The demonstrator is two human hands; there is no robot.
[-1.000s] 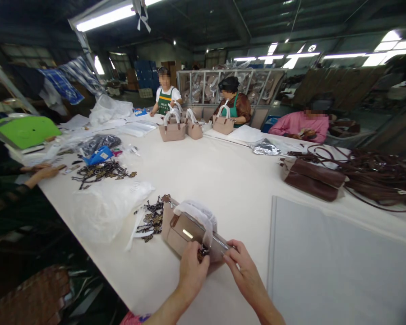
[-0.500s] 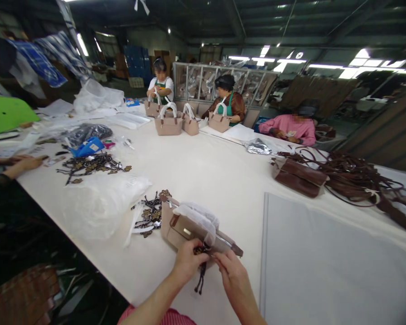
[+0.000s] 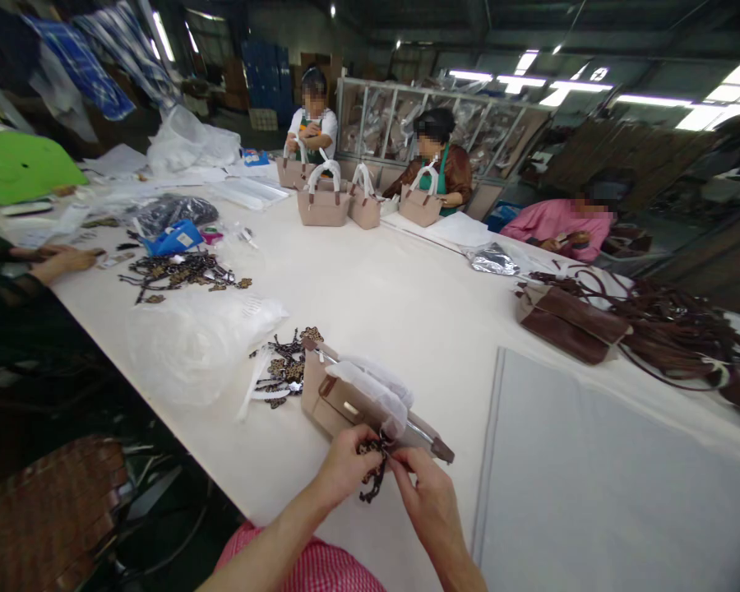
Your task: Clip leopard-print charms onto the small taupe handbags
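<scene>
A beige handbag [image 3: 326, 409] with brown trim lies tilted on the table before me, its handles [image 3: 376, 393] wrapped in white film. At the foot of the near handle, my left hand [image 3: 345, 467] is closed on a black-and-gold flower charm [image 3: 375, 487] with dangling dark cords. My right hand [image 3: 428, 493] pinches thumb and finger together right beside the charm; what sits between these fingertips is too small to make out. Just left of the bag lies a pile of similar charms [image 3: 285, 370] with white strips among them.
Clear plastic wrapping [image 3: 185, 353] and a second charm heap [image 3: 185, 271] are on the left, near another person's hands [image 3: 67, 261]. A grey sheet [image 3: 592, 469] covers the right side. Brown straps [image 3: 684, 329] and a brown bag [image 3: 571, 323] lie beyond. Several finished-looking handbags [image 3: 324, 207] stand far back near co-workers.
The charm's cords, hanging down below my hands before, are now drawn up closer to the bag. Both hands stay at the handle's foot. The view has tilted down and shifted left.
</scene>
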